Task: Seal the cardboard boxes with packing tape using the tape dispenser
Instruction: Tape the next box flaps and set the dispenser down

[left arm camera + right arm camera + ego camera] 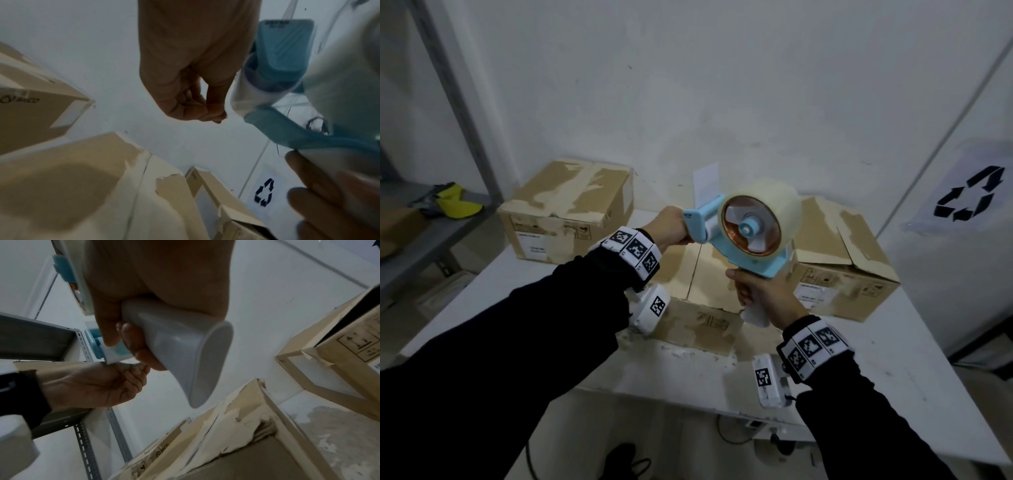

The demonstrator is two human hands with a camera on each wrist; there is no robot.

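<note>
I hold a light-blue tape dispenser point(751, 228) with a roll of clear tape point(777, 198) in the air over the middle cardboard box point(700, 291). My right hand point(763, 296) grips its white handle point(185, 353). My left hand point(671, 228) is at the dispenser's front end, fingers curled. In the left wrist view the thumb and forefinger of the left hand point(191, 97) pinch together at the tape's loose end beside the roller point(244, 97). A second box point(568, 209) stands at the back left and a third box point(840, 263) at the right. All have torn, peeled tops.
The boxes stand on a white table point(893, 359) against a white wall. A grey metal shelf point(431, 233) on the left carries a yellow item point(457, 204). A recycling sign point(969, 195) hangs on the right. Cables lie under the table.
</note>
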